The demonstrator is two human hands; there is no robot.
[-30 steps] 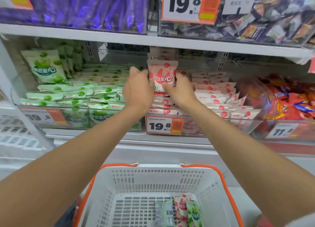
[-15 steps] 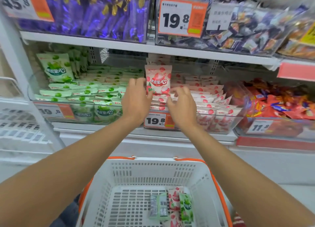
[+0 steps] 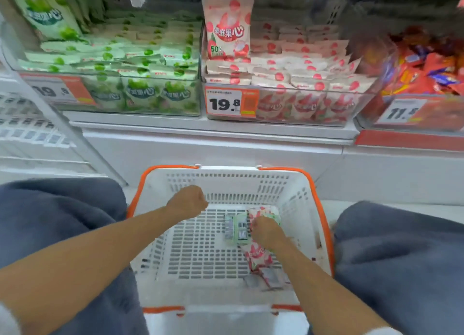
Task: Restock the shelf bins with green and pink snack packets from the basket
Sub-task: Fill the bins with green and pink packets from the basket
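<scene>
A person's left hand (image 3: 187, 201) hangs as an empty fist over the white, orange-rimmed basket (image 3: 226, 181) at lower centre. The right hand (image 3: 267, 230) is down among the packets on the basket floor, with a green packet (image 3: 238, 228) just left of it and a pink packet (image 3: 257, 255) under the wrist. Whether its hidden fingers grip one cannot be told. Above, the green bin (image 3: 140, 93) at upper left and the pink bin (image 3: 301, 106) beside it sit stocked — one upright pink packet (image 3: 227, 28) stands at the pink bin's left end.
</scene>
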